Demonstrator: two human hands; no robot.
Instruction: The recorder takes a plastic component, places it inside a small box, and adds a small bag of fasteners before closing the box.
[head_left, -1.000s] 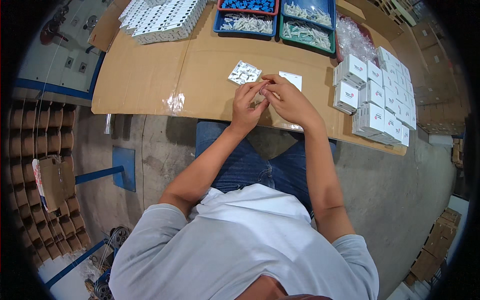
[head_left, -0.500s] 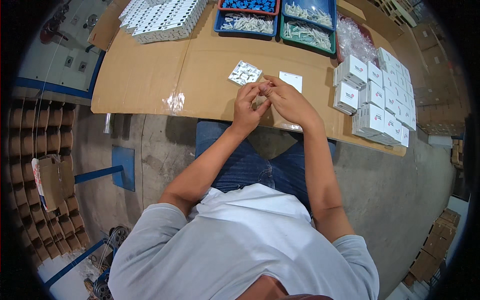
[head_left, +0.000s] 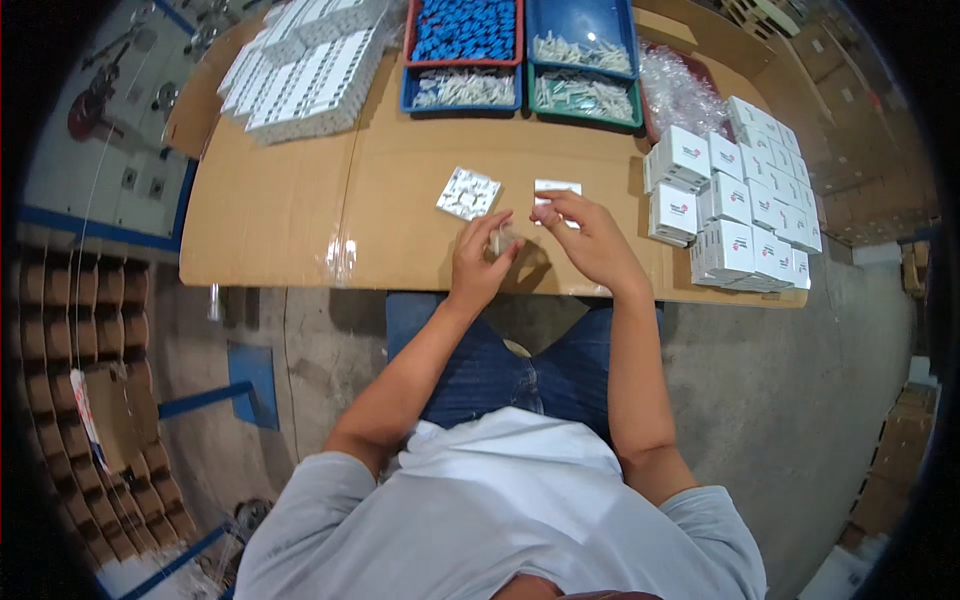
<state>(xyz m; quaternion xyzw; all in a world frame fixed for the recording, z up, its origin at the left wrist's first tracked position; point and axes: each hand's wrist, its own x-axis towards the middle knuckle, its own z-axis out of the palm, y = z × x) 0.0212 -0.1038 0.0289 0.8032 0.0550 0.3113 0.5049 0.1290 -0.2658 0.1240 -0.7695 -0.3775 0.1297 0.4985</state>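
Note:
My left hand (head_left: 478,268) is curled above the near part of the cardboard-covered table, its thumb and fingers closed around a small clear plastic piece (head_left: 506,236); its exact kind is hard to make out. To its right, my right hand (head_left: 598,248) has thumb and index finger pinched together, and anything between them is too small to name. Just beyond those fingertips lies a flat white card (head_left: 560,187). A square white plate with grey fittings (head_left: 468,193) rests on the table past my left fingertips. The two hands are apart.
Stacked white boxes (head_left: 740,200) stand at the right, with more white units (head_left: 310,85) at the far left. Along the back are a red tray of blue parts (head_left: 408,40), a blue tray (head_left: 404,92) and a green tray (head_left: 585,121) of pale pieces, and clear plastic (head_left: 680,90).
My hands, together before, have separated; the right moved toward the white card. The clear piece now shows in my left hand. The whole view has shifted, with the table lower in it.

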